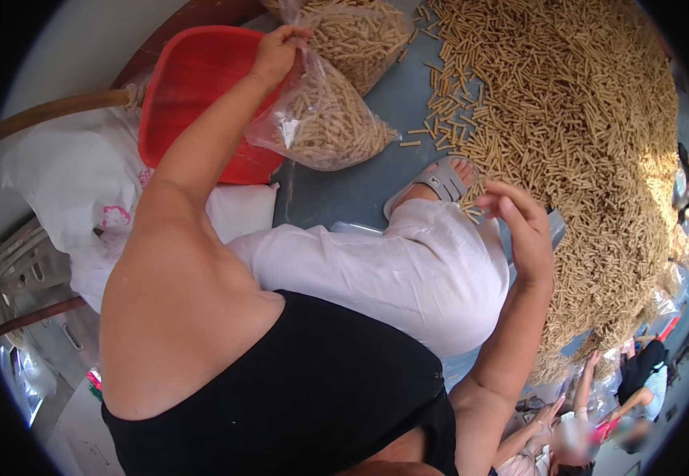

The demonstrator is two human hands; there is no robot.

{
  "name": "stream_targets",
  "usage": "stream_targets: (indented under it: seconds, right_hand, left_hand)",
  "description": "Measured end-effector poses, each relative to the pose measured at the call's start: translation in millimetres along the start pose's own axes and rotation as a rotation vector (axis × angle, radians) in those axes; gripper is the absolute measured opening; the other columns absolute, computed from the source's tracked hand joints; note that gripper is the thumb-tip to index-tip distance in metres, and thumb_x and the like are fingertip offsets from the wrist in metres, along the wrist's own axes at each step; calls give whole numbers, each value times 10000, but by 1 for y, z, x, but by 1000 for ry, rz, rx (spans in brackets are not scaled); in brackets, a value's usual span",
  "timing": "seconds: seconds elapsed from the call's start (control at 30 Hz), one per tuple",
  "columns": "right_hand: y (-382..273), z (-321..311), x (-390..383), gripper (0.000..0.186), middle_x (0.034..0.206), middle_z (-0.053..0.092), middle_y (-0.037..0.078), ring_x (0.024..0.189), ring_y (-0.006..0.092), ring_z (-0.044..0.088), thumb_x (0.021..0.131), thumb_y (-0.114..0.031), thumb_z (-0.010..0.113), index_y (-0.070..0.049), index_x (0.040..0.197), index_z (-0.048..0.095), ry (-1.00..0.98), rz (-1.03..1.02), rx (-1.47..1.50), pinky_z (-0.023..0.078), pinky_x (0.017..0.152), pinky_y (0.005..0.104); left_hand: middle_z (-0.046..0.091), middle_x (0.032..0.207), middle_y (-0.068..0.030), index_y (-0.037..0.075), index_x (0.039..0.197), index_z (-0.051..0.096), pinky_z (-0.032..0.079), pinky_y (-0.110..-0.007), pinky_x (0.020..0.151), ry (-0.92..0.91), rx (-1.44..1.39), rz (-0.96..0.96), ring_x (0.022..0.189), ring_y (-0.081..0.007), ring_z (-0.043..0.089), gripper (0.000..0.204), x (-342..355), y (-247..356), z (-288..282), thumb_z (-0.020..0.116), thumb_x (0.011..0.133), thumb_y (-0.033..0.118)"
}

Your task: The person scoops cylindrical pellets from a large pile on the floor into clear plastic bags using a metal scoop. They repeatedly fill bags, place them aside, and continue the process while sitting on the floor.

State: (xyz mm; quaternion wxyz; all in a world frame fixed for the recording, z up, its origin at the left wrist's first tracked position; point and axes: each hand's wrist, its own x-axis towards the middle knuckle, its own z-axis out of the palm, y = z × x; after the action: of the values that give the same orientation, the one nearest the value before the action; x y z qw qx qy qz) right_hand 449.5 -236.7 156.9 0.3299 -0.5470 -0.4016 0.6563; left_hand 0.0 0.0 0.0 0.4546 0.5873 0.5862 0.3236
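My left hand (277, 49) grips the gathered top of a clear plastic bag (325, 119) filled with short tan sticks, holding it up over the red plastic tub (194, 79). My right hand (519, 226) hovers with fingers spread and holds nothing, at the near edge of a big heap of the same tan sticks (575, 143) on the grey floor. My knee in white trousers (408, 270) and my sandalled foot (440, 181) lie between the two hands.
A second filled clear bag (356, 32) lies beyond the first. White sacks (82, 182) sit at the left by a metal frame (19, 262). Other people (598, 420) sit at the lower right beside the heap. Loose sticks (440, 111) scatter on the floor.
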Motion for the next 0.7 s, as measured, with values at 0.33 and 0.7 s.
stream_targets:
  seconds: [0.33,0.7]
  right_hand:
    - [270,25,-157,152,795,683,48,721,113,636,933,-190,612,-53,954,674,1027,637,285,488,622,233]
    - [358,97,-155,375,850,691,175,836,360,663,835,-417,690,-45,846,646,847,1010,-373,507,743,454]
  left_hand:
    - [553,1325,-143,43,1300,564,373,-372,1059,277,562,788,1240,-285,501,460,-72,166,58,632,845,38]
    - [692,923,-60,42,1144,653,522,-246,725,-1221,271,383,831,-98,636,303,-125,212,371,683,859,142]
